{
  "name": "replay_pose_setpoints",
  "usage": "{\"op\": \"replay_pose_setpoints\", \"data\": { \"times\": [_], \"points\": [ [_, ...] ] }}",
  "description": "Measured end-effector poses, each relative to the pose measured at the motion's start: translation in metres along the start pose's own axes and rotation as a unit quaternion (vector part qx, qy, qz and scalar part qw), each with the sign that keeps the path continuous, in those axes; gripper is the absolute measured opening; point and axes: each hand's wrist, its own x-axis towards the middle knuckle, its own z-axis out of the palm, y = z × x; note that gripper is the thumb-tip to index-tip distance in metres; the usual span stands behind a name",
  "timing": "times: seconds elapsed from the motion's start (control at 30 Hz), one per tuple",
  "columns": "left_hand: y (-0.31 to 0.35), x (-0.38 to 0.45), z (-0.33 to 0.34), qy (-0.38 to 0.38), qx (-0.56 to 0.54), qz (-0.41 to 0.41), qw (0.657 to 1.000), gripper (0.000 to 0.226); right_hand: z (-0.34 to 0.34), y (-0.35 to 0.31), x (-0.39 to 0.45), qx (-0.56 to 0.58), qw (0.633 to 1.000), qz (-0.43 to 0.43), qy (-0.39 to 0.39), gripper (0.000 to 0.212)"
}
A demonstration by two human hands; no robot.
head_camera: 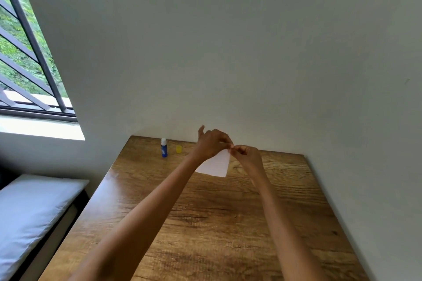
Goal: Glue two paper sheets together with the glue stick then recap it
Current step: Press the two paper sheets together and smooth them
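A small white paper (215, 165) lies near the far edge of the wooden table (212, 219). My left hand (211, 143) and my right hand (245, 156) meet at its far right corner, both pinching the paper there. I cannot tell whether it is one sheet or two stacked. A blue glue stick (164, 148) stands upright at the far left of the table, uncapped, its white tip showing. Its yellow cap (178, 149) sits on the table just to the right of it, apart from the stick.
The table's far and right edges meet a white wall (228, 52). To the left, below table height, lies a white cushion (29, 210). A barred window (25, 52) is at the upper left.
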Motion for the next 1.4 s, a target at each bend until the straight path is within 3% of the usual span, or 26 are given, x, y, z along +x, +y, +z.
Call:
{"op": "replay_pose_setpoints", "data": {
  "times": [0.13,0.27,0.53,0.63,0.8,0.9,0.97,1.07,1.13,1.23,1.4],
  "points": [
    [0.002,0.004,-0.002,0.06,-0.155,-0.046,0.985,0.011,0.0,0.008,-0.003,0.023,1.0,0.01,0.013,0.012],
    [-0.005,0.003,0.002,0.114,-0.212,-0.11,0.964,0.009,0.001,0.023,-0.013,0.031,0.999,0.038,0.014,0.003],
    [-0.022,-0.006,0.019,0.265,-0.398,-0.281,0.832,0.006,0.006,0.032,-0.019,0.131,0.986,0.098,0.034,0.007],
    [-0.021,-0.009,0.026,0.281,-0.406,-0.282,0.823,0.004,0.011,0.029,-0.017,0.135,0.986,0.096,0.031,0.005],
    [-0.022,-0.013,0.025,0.306,-0.392,-0.286,0.819,0.005,0.012,0.021,-0.014,0.174,0.98,0.088,0.037,0.025],
    [-0.02,-0.014,0.023,0.3,-0.359,-0.279,0.839,0.006,0.013,0.018,-0.011,0.134,0.988,0.073,0.028,0.019],
    [-0.018,-0.014,0.022,0.282,-0.296,-0.245,0.879,0.013,0.014,0.015,-0.008,0.094,0.994,0.057,0.027,0.017],
    [-0.014,-0.012,0.017,0.23,-0.101,-0.129,0.959,0.037,0.015,0.013,-0.006,0.044,0.998,0.046,0.027,0.015],
    [-0.008,-0.01,0.01,0.156,-0.003,-0.051,0.987,0.037,0.015,0.011,-0.006,0.024,0.999,0.031,0.019,0.02],
    [-0.001,-0.008,0.002,0.058,-0.004,-0.01,0.998,0.024,0.015,0.006,-0.006,0.011,1.0,0.009,0.017,0.022],
    [0.004,-0.006,-0.003,0.036,-0.053,-0.013,0.998,0.011,0.013,0.005,-0.009,-0.003,1.0,-0.016,0.018,0.02]
  ]
}}
